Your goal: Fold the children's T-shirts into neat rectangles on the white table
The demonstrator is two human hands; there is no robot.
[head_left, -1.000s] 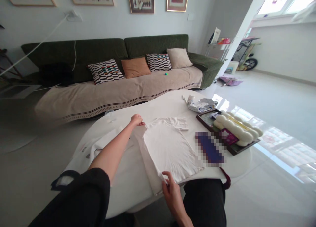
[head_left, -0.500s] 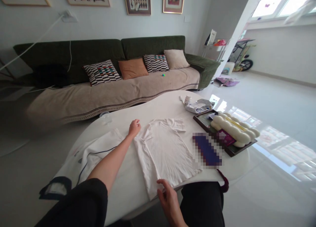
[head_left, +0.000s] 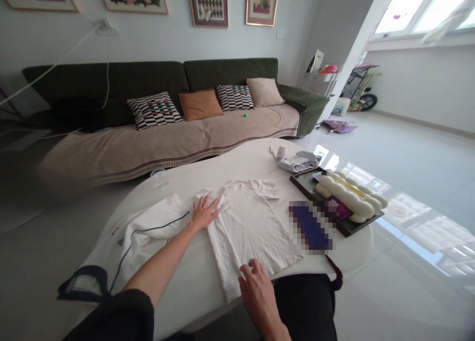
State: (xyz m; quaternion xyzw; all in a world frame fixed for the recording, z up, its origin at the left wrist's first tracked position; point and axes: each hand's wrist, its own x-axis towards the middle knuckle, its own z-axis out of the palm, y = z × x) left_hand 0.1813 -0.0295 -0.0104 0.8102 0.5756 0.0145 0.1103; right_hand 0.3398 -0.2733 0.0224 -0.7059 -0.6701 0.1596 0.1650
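our left hand (head_left: 203,213) lies wide open at the sleeve of the white t-shirt (head_left: 248,227), which is spread flat on the white table (head_left: 237,163). our right hand (head_left: 258,292) curls narrow at the hem; we cannot tell if it pinches. a white top (head_left: 152,237) lies just left.

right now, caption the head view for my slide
Left hand on a white t-shirt on a white table, right hand at its hem

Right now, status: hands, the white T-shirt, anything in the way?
Left hand open, flat on the white T-shirt sleeve. Right hand open, fingertips at its hem. Navy-piped white garment alongside left; blurred blue item alongside right.
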